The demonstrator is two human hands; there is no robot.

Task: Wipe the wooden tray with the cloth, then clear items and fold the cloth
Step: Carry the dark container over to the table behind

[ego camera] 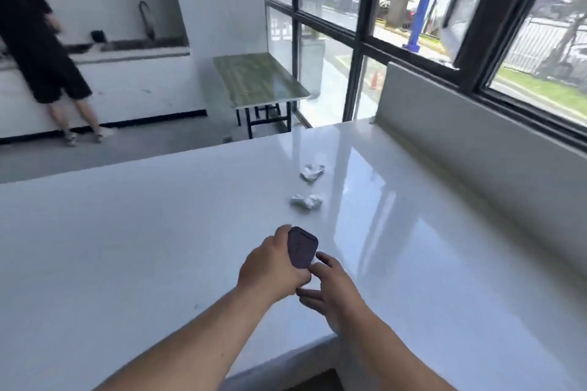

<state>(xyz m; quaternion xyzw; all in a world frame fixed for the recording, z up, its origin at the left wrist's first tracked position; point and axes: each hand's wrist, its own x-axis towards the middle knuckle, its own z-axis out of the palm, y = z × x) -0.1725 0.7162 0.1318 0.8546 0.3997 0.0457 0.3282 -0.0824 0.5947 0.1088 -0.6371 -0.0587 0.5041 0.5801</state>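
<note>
Purple flat object [301,246] clasped in left hand [271,267] above white counter [127,232].

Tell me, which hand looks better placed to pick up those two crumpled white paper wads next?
Right, probably. The right hand is open and holds nothing, and lies on the side nearer the crumpled white paper wads. The left hand is busy, its grip closed around a small dark purple rounded object.

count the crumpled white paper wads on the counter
2. One wad lies farther out on the white counter; the other sits nearer, just beyond the hands. None looks hidden.
</note>
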